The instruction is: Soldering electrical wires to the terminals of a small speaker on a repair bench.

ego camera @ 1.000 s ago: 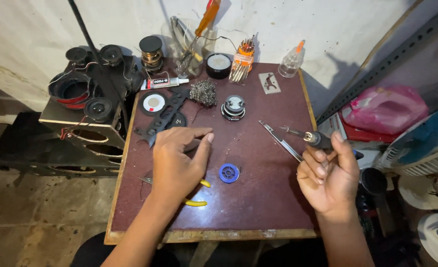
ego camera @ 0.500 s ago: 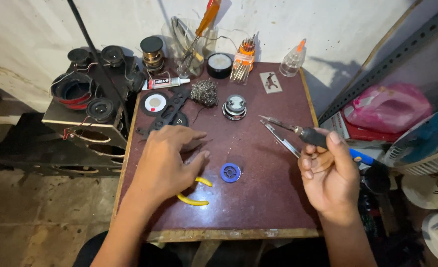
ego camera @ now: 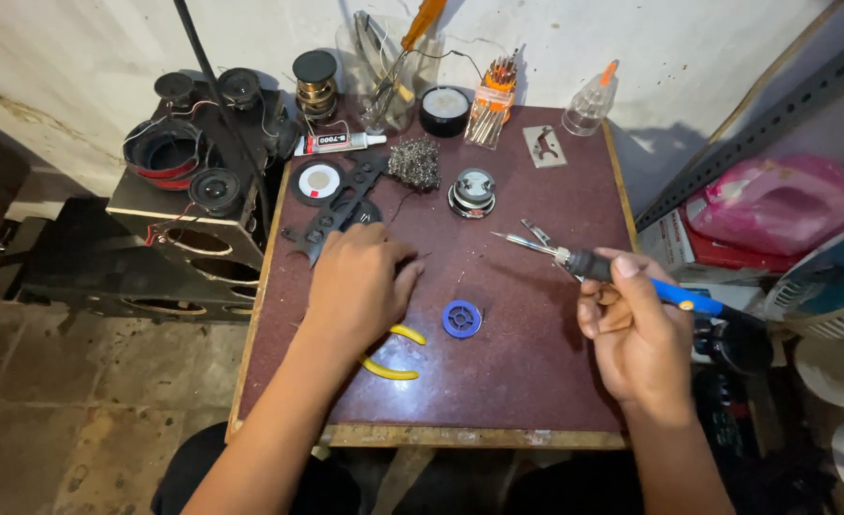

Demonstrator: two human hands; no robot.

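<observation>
Tabletop (ego camera: 536, 381) of worn maroon, whitewashed wall behind, right hand (ego camera: 637, 334) grip clamped on soldering iron (ego camera: 594, 265), left hand (ego camera: 360, 286) grip unclear.

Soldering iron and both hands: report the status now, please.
Right hand grips soldering iron, tip over table. Left hand flat on yellow-handled pliers. Blue spool between hands.

Left hand (ego camera: 355, 286) flat, right hand (ego camera: 637, 334) curled shut.
</observation>
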